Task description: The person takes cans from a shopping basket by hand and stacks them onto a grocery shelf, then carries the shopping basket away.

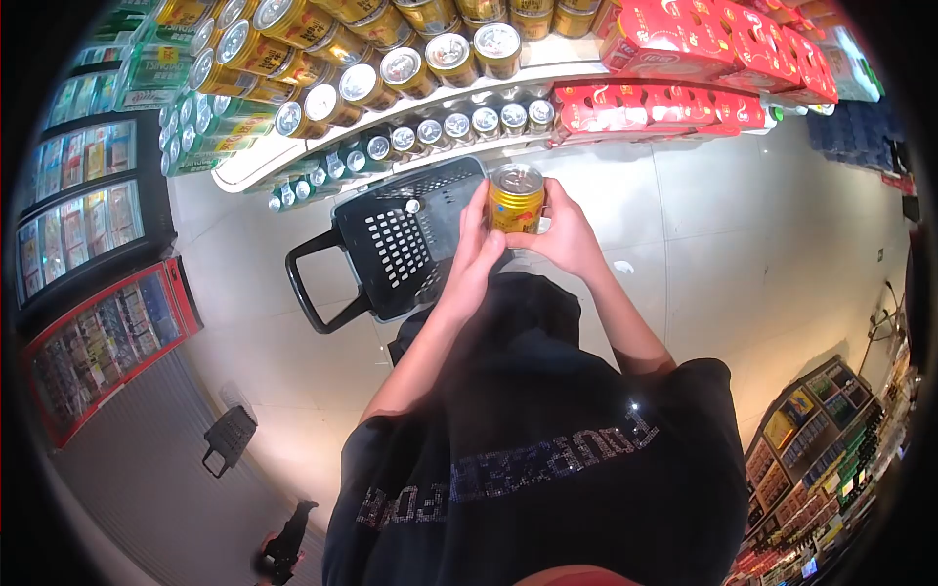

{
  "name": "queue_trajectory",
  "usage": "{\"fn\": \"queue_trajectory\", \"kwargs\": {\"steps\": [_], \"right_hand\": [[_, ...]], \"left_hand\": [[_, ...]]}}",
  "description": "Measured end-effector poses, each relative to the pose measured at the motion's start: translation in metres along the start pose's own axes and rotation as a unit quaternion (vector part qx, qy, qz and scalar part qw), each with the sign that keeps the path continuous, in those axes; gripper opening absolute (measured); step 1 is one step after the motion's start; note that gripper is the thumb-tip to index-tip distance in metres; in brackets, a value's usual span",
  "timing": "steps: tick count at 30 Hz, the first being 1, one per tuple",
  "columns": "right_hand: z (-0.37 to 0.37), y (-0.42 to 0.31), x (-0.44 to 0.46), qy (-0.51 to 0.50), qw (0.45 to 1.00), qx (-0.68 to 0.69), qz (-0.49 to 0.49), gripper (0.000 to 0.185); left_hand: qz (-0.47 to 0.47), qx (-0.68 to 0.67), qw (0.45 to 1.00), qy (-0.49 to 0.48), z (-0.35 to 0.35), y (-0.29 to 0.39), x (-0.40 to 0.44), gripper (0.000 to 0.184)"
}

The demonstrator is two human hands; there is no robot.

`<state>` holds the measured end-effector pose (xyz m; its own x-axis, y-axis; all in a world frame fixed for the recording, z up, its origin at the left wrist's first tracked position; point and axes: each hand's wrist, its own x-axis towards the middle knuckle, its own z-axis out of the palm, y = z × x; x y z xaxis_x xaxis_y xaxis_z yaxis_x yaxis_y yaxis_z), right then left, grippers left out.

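A gold drink can [516, 207] with a silver top is held upright between both hands in front of my body. My left hand [476, 232] is closed against its left side. My right hand [564, 232] wraps the right side, its thumb across the lower front. Just left of and below the hands, a black shopping basket [386, 239] with a looped handle is on the floor, partly hidden by my left hand and arm. Beyond the can, similar gold cans [451, 59] stand in rows on a curved white shelf [391, 107].
Red cartons [674, 39] fill the shelf's right part; green can packs [156, 73] stack at its left. Lit display coolers [83, 205] line the left side. A second basket [230, 439] sits at lower left, near a person [285, 547]. Product shelves [806, 430] stand at lower right.
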<state>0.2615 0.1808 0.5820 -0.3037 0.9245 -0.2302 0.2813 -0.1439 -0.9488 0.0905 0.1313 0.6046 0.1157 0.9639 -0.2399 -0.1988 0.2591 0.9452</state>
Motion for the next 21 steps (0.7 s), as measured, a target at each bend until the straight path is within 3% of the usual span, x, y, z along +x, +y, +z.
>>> {"fn": "queue_trajectory", "kwargs": {"steps": [2, 5, 6, 7, 8, 9, 11, 15, 16, 21], "right_hand": [[-0.014, 0.007, 0.018, 0.003, 0.999, 0.022, -0.037, 0.084], [-0.033, 0.016, 0.069, 0.083, 0.985, 0.058, -0.138, 0.077], [-0.045, 0.013, 0.087, 0.156, 0.971, -0.067, -0.166, 0.077], [-0.054, 0.046, 0.123, 0.139, 0.969, 0.053, -0.195, 0.078], [-0.064, 0.042, 0.140, 0.164, 0.975, 0.037, -0.143, 0.077], [-0.074, 0.044, 0.157, 0.206, 0.960, -0.066, -0.180, 0.077], [-0.081, 0.051, 0.183, 0.227, 0.949, -0.062, -0.208, 0.077], [-0.083, 0.074, 0.212, 0.222, 0.937, -0.123, -0.239, 0.076], [-0.082, 0.074, 0.214, 0.193, 0.951, -0.076, -0.227, 0.077], [-0.078, 0.060, 0.218, 0.192, 0.948, -0.125, -0.220, 0.078]], "left_hand": [[0.026, -0.001, 1.000, -0.004, -0.001, 0.001, 0.000, 0.071], [0.061, 0.190, 0.979, 0.044, -0.011, 0.007, -0.007, 0.069], [0.054, 0.208, 0.974, 0.067, -0.018, 0.005, -0.011, 0.066], [0.038, 0.198, 0.975, 0.094, -0.027, -0.001, -0.018, 0.058], [0.008, 0.174, 0.977, 0.121, -0.042, -0.017, -0.028, 0.054], [-0.021, 0.150, 0.978, 0.146, -0.058, -0.033, -0.038, 0.050], [-0.067, 0.161, 0.962, 0.210, -0.080, -0.043, -0.063, 0.044], [-0.108, 0.083, 0.931, 0.339, -0.126, -0.070, -0.112, 0.038], [-0.113, 0.093, 0.923, 0.357, -0.135, -0.074, -0.125, 0.038], [-0.148, 0.108, 0.894, 0.408, -0.166, -0.101, -0.178, 0.039]]}}
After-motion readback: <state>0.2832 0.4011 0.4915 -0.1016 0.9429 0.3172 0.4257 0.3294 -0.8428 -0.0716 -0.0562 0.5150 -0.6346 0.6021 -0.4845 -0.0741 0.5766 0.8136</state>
